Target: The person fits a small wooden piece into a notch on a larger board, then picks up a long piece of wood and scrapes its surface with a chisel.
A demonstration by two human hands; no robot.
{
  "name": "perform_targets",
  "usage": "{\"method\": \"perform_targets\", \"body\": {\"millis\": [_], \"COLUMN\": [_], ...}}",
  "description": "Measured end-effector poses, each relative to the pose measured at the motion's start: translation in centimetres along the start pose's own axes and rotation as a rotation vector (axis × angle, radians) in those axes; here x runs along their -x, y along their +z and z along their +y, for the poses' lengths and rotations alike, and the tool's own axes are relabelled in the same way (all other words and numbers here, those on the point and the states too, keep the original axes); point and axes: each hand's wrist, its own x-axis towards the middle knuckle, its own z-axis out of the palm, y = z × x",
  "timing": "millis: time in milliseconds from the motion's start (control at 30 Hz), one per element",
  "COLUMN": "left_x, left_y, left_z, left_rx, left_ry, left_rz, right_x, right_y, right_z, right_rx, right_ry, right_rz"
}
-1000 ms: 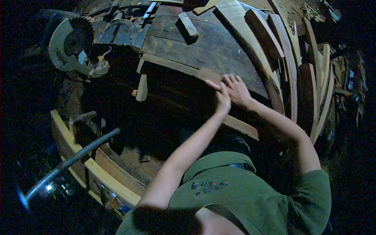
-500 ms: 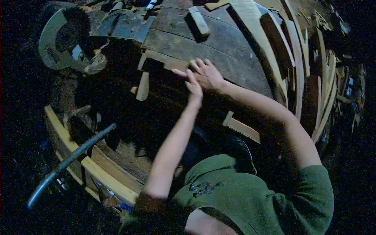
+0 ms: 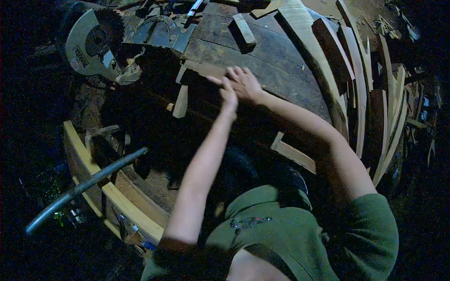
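My right hand (image 3: 247,85) lies palm down at the front edge of the plank workbench (image 3: 262,65), its fingers spread over the edge. My left hand (image 3: 229,96) is right beside it, seen nearly edge-on and touching or overlapping it, with fingers stretched out. Motion blur and the overlap hide part of the left fingers. Just left of the hands a flat wooden strip (image 3: 199,68) lies along the bench edge. I cannot make out anything held in either hand.
A circular power saw (image 3: 86,49) stands at the left with its blade bare. One wood block (image 3: 244,30) lies on the bench. Long boards (image 3: 309,44) line the right side. A grey pipe (image 3: 89,185) slants at lower left above a yellowish timber rail (image 3: 131,210).
The view has shifted slightly, so the saw and bench appear further right. Both hands stay together at the bench edge and sit slightly further left along it.
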Motion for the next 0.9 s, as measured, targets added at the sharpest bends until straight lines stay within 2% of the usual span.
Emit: {"method": "perform_targets", "body": {"millis": [33, 67, 100, 133, 167, 200, 233, 267, 333, 400, 433, 467, 500, 533, 567, 600, 633, 700, 733, 767, 800, 833, 867, 900], "left_x": [3.2, 4.2, 4.0, 7.7, 7.5, 6.9, 12.1, 11.8, 13.0, 11.6, 10.1, 8.9, 6.8, 5.3, 0.8, 0.1, 1.8, -3.2, -5.5, -4.7, -7.0, -5.2, -3.3, -6.4], "left_y": [2.1, 3.9, 5.8, 7.5, 8.2, 10.8, 11.4, 12.4, 12.0, 10.1, 9.3, 9.0, 7.5, 6.5, 4.0, 2.0, 0.0, -4.7, -6.5, -6.5, -8.1, -7.7, -7.1, -7.8], "left_z": [-0.3, -2.4, -6.0, -5.4, -8.3, -13.9, -9.1, -11.3, -9.5, -7.5, -7.7, -8.0, -7.6, -6.3, -8.1, -4.2, 2.0, 3.6, 4.2, 6.1, 6.1, 7.5, 9.0, 6.7], "left_rx": [0.007, 0.012, 0.014, -0.027, -0.099, -0.069, -0.038, -0.154, -0.144, -0.218, -0.081, 0.024, 0.051, -0.170, 0.005, 0.182, 0.034, -0.025, -0.092, -0.194, -0.107, -0.124, -0.141, -0.114], "left_ry": [0.224, 0.104, 0.178, 0.290, 0.069, 0.268, 0.346, 0.443, 0.346, 0.061, 0.066, 0.119, 0.191, 0.507, 0.266, 0.261, 0.040, 0.035, 0.040, 0.029, 0.047, 0.115, 0.186, 0.114], "left_rz": [-0.011, -0.037, -0.107, -0.107, -0.363, -0.248, -0.200, -0.121, -0.129, -0.287, -0.258, -0.094, -0.085, 0.296, 0.141, 0.029, 0.123, 0.077, 0.114, 0.250, 0.121, 0.098, 0.070, 0.053], "right_x": [2.9, 5.9, 9.1, 12.2, 15.2, 17.3, 18.6, 19.3, 19.2, 17.7, 15.7, 13.5, 11.1, 8.2, 5.4, 1.5, -1.9, -7.3, -9.2, -10.9, -11.8, -12.1, -12.5, -12.5], "right_y": [-0.8, -1.8, -2.6, -3.4, -3.9, -4.5, -5.2, -6.3, -6.8, -6.3, -6.2, -5.5, -4.6, -3.3, -0.4, -1.6, -2.0, -0.6, 0.7, 1.1, 1.2, 0.7, 0.0, -0.7], "right_z": [0.9, 2.0, 3.0, 3.9, 4.5, 4.9, 5.2, 5.5, 5.6, 5.7, 5.4, 4.7, 3.9, 3.2, 2.5, 1.7, 0.8, -0.8, -1.7, -2.1, -2.3, -2.6, -2.7, -2.5], "right_rx": [-0.030, -0.062, -0.117, -0.171, -0.144, -0.118, -0.112, -0.133, -0.161, -0.271, -0.297, -0.189, -0.144, -0.101, 0.076, -0.141, -0.165, -0.138, -0.243, -0.238, -0.227, -0.226, -0.223, -0.220], "right_ry": [0.010, 0.023, 0.028, 0.035, 0.055, 0.075, 0.081, 0.081, 0.078, 0.009, -0.003, -0.024, -0.084, -0.118, -0.195, -0.176, -0.169, -0.174, -0.101, -0.093, -0.077, -0.070, -0.047, -0.027], "right_rz": [-0.070, -0.146, -0.134, -0.125, -0.162, -0.197, -0.203, -0.286, -0.378, -0.199, -0.218, -0.278, -0.207, -0.230, -0.072, -0.099, -0.083, -0.026, 0.195, 0.198, 0.196, 0.194, 0.023, -0.140]}}
